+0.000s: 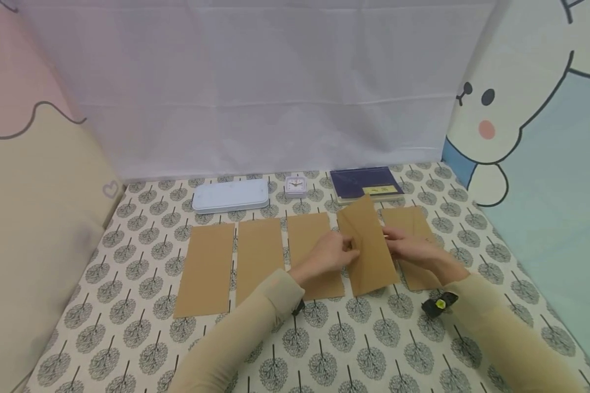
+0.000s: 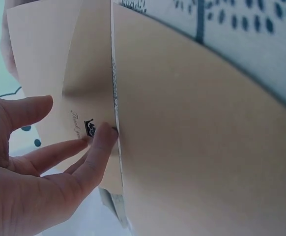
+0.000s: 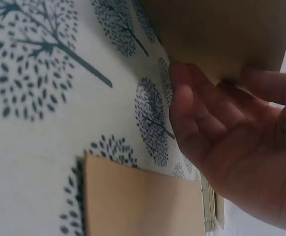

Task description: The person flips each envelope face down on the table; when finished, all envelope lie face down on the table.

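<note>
A brown kraft paper piece point(image 1: 371, 245), fourth in a row of similar flat pieces, is tilted up from the patterned cloth. In the left wrist view its face point(image 2: 59, 49) carries a dark crown print and "Thank you" lettering. My left hand point(image 1: 333, 252) is at its left side; the fingers point(image 2: 102, 140) touch the paper near the print, and the thumb stands apart. Behind the raised right side is my right hand point(image 1: 413, 248), its fingertips point(image 3: 180, 73) and thumb against the shaded underside. Whether the piece is folded or layered, I cannot tell.
Two brown pieces point(image 1: 206, 267) lie at the left and a third point(image 1: 305, 224) is partly under my left arm. Another point(image 1: 413, 221) lies at the right. Behind the row are a pale tin point(image 1: 231, 195), a small clock point(image 1: 296, 186) and a dark blue book point(image 1: 359, 183).
</note>
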The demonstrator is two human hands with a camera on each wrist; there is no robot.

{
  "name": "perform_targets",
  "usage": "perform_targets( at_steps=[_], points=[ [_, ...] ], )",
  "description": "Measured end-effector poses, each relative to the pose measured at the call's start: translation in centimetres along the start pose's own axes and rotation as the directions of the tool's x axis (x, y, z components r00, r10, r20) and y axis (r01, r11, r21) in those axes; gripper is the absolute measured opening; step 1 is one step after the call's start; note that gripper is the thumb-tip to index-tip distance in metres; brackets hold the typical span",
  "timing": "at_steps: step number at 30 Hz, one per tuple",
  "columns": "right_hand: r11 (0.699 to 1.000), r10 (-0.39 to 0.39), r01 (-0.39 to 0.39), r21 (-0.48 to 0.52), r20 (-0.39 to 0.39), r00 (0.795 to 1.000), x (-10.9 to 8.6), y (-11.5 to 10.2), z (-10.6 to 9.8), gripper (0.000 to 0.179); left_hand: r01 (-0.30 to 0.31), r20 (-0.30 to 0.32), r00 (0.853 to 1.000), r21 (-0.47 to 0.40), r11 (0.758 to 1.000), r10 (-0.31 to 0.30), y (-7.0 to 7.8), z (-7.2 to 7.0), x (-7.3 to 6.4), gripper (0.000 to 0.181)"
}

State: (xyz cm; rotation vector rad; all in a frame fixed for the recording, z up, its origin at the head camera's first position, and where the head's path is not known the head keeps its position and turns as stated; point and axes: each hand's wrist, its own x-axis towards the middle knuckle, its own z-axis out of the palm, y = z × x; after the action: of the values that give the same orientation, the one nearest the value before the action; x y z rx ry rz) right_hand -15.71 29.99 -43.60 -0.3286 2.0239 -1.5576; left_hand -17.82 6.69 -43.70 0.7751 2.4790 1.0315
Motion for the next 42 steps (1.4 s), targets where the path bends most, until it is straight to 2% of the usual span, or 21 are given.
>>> perform_targets(
  at_steps=[6,14,21,27,36,42],
  points=[
    [0.994,0.003,0.001,-0.107,0.045,0.999,0.3,0.1,0.6,0.053,-0.033,-0.012,0.999,-0.004,0.999,0.033,0.1,0.2,-0.1,0.026],
    [0.997,-0.023,0.028,-0.073,0.065,0.998,0.8,0.2,1.2,0.054,-0.057,-0.021,0.998,-0.036,0.998,0.057,0.3,0.3,-0.2,0.036],
    [0.996,0.039,-0.039,-0.076,-0.004,0.999,0.9,-0.1,1.7,0.065,-0.013,-0.034,0.999,-0.039,0.999,0.011,0.8,0.6,-0.3,0.049],
    [0.995,0.034,-0.036,-0.092,-0.02,0.999,0.9,-0.4,1.9,0.068,-0.02,-0.038,0.999,-0.025,0.999,0.019,1.1,0.6,-0.5,0.057],
    [0.999,0.024,-0.025,-0.036,-0.023,0.999,1.0,-0.8,2.2,0.056,0.042,-0.047,0.998,-0.095,0.995,-0.047,1.4,0.5,-0.8,0.075],
    [1.0,0.03,-0.03,0.006,-0.056,0.998,1.0,-0.9,2.4,0.057,0.057,-0.076,0.995,-0.143,0.988,-0.068,1.7,0.3,-1.2,0.078]
  ],
)
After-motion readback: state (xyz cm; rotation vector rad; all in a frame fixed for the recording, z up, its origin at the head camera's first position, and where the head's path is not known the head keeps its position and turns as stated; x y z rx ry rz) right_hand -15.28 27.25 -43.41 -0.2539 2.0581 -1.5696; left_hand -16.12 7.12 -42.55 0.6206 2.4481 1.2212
